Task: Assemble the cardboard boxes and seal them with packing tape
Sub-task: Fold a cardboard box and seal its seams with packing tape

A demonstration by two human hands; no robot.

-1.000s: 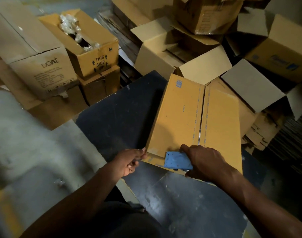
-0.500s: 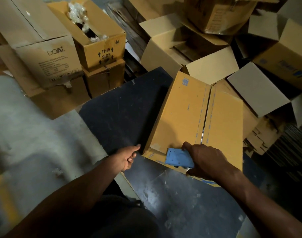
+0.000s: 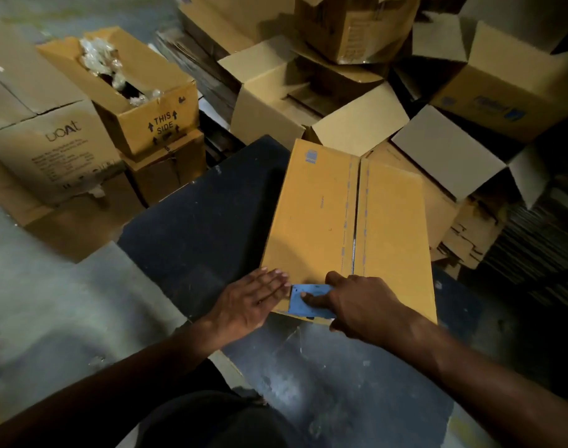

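Cardboard box [image 3: 321, 215], flaps closed, is laid on the dark table [image 3: 205, 215]. Its near-left corner is pressed by the left hand [image 3: 250, 299] with straight fingers; a blue tape dispenser [image 3: 308, 300] is gripped at its near edge by the right hand [image 3: 360, 305].

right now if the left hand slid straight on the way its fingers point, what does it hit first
Probably the blue tape dispenser held by the right hand; the left hand lies flat on the box, fingertips nearly at the dispenser's edge.

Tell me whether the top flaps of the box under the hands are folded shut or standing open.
Folded shut. The two flaps of the box lie flat and meet along a centre seam. Whether tape covers that seam, I cannot tell.
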